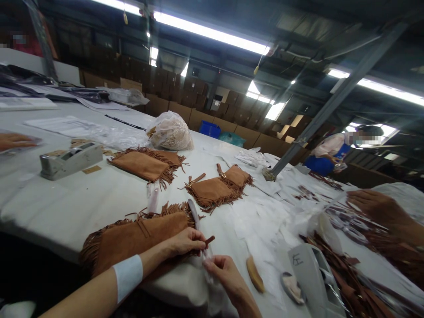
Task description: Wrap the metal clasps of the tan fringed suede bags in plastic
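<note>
While the left hand (186, 242) pinched a brown strap (210, 240) just beside the fringed piece (132, 236) on the desk (115, 196), the right hand (222, 270) gripped whitish film (206, 255); light pinches seemed safest against creasing.

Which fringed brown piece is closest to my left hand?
The fringed brown piece at the table's near edge, partly hidden by your left hand and forearm; the other fringed pieces lie farther back.
</note>
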A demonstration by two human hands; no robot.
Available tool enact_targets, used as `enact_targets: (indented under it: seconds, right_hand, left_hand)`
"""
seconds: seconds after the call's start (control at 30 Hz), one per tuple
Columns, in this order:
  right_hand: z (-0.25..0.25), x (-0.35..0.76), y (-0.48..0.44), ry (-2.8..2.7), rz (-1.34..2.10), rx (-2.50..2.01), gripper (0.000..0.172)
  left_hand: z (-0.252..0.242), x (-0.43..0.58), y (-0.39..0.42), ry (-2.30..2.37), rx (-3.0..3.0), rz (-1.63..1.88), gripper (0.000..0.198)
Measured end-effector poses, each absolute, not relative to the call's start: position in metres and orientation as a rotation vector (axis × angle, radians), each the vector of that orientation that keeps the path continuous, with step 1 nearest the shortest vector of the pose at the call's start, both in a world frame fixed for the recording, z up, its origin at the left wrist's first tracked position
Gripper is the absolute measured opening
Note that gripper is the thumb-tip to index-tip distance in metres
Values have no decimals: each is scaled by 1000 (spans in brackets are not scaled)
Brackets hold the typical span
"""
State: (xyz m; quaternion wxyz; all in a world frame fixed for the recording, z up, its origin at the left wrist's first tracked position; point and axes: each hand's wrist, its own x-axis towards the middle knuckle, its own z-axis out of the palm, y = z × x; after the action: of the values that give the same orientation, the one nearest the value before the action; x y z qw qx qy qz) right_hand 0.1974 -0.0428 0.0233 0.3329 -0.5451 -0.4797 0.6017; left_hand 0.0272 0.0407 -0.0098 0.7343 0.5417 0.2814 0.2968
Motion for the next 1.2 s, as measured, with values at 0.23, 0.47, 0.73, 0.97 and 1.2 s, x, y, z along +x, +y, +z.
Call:
enact_targets:
  seconds: [0.23,0.47,0.73,0.97,1.2]
  right_hand:
    - [15,206,-27,-584,1324,-1330,35]
    - [18,195,-13,-381,1170,-1203,30]
    - [18,185,-3,-411,1090,-1232,39]
    - [16,177,-3,-531,1020,-1284,49]
    - [5,170,-8,-704,1055,-1302,44]
  left_hand:
    - [-5,28,38,660,1216,697,40]
    - [-4,32,35,709,1277,705,41]
    - [-1,29,32,704,1359,685,41]
    - [-3,29,33,686,1394,682,39]
    - [-4,29,34,684,1400,696,39]
